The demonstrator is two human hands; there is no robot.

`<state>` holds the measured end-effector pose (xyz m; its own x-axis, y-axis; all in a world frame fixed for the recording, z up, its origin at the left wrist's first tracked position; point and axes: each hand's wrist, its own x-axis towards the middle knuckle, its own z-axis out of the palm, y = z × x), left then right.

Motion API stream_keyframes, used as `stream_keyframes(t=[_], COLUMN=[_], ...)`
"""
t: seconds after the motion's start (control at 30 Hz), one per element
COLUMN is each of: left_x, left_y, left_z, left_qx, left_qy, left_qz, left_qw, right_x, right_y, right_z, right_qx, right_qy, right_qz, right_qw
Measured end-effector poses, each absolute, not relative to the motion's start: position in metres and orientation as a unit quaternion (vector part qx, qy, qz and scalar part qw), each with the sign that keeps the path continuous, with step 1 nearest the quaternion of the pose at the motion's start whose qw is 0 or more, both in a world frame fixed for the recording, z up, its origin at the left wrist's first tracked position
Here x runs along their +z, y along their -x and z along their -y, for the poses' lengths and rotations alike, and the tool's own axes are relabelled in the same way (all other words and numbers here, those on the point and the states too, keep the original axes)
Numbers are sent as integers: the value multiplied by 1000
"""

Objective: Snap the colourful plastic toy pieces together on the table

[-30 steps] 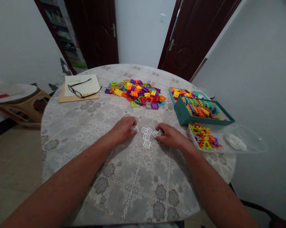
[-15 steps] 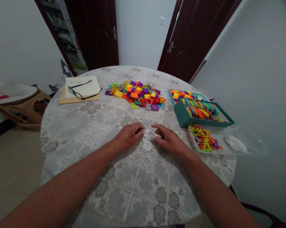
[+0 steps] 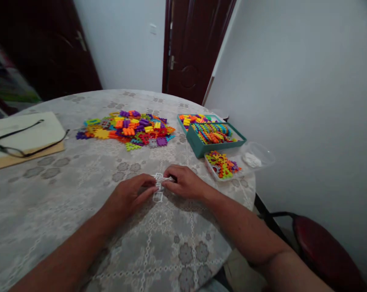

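On the counter [image 3: 159,251], one white grid [image 3: 158,197] lies just nearside of both grips. The right hand [image 3: 183,182] has its grip pinched on another grid [image 3: 168,179]; whether the left hand's [image 3: 127,194] grip, beside the grids, clamps anything, I cannot tell. The grids look thin: a skewed pinch could bend one, a brushing left thumb scatter others. Beyond both grips sits a colored pile [image 3: 128,132].

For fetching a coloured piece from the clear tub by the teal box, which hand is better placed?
The right hand, I'd say: it is nearer the clear tub, while the left hand is beyond the white lattice pieces. The right seems to pinch one, though.
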<state>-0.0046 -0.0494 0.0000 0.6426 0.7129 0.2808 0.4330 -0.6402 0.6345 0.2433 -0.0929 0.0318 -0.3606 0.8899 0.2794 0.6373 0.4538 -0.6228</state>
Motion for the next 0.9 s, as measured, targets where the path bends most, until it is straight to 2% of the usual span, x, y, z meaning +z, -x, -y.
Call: stream_keyframes(t=[0.13, 0.27, 0.4, 0.53, 0.63, 0.77, 0.83, 0.9], left_x=[-12, -33, -44, -37, -28, -21, -19, -19], left_y=[10, 11, 8, 3, 0, 0, 2, 4], left_z=[46, 42, 36, 31, 31, 32, 31, 30], left_qx=[236, 190, 205, 224, 229, 229, 227, 223], left_qy=[-927, -947, -941, -936, -929, -916, -908, -902], left_qz=[-238, -242, -256, -261, -279, -322, -344, -366], left_qw=[166, 97, 82, 76, 76, 75, 70, 63], right_x=[62, 85, 89, 79, 67, 61, 64, 71], right_y=[-292, -370, -458, -524, -541, -502, -456, -401], right_z=[97, 107, 121, 139, 147, 144, 140, 137], right_qx=[56, -98, -189, -211, -231, -281, -237, -144], right_qy=[571, 690, 793, 869, 877, 783, 729, 673], right_qz=[746, 612, 480, 388, 374, 484, 560, 643], right_qw=[338, 375, 323, 222, 192, 271, 315, 334])
